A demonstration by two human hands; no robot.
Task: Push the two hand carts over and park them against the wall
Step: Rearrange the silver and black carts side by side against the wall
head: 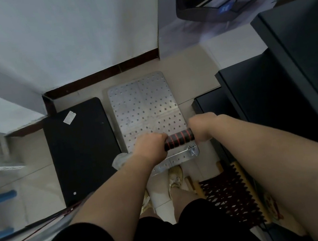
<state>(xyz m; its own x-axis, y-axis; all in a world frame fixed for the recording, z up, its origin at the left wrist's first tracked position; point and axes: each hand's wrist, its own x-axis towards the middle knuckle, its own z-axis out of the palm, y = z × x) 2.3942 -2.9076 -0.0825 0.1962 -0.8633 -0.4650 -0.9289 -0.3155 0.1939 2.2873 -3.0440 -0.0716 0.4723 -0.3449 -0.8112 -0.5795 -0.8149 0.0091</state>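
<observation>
Left hand (151, 146): my fingers are wrapped around the left end of the handle (178, 139), pressed together on it.
Right hand (202, 126): my fingers are curled over the right end of the same handle, clamped on it; fingertips hidden under the bar.
Handle: black foam grip with red rings, bare between my two hands.
Silver cart (146, 112): perforated metal deck on the floor (193, 78), lengthwise toward the wall (72, 40); its far edge is near the dark baseboard (102, 75), whether touching I cannot tell.
Black cart (81, 144): flat black deck just beside the silver cart's left edge, far end close to the wall's corner step; a white label (69, 117) sits on its far part.
Black cabinets (283, 73): along the right side of the floor, near the silver cart.
My shoe (175, 176): on the floor just behind the silver cart's near edge.
Woven stool (230, 194): dark red, at the near right of the floor beside my leg.
</observation>
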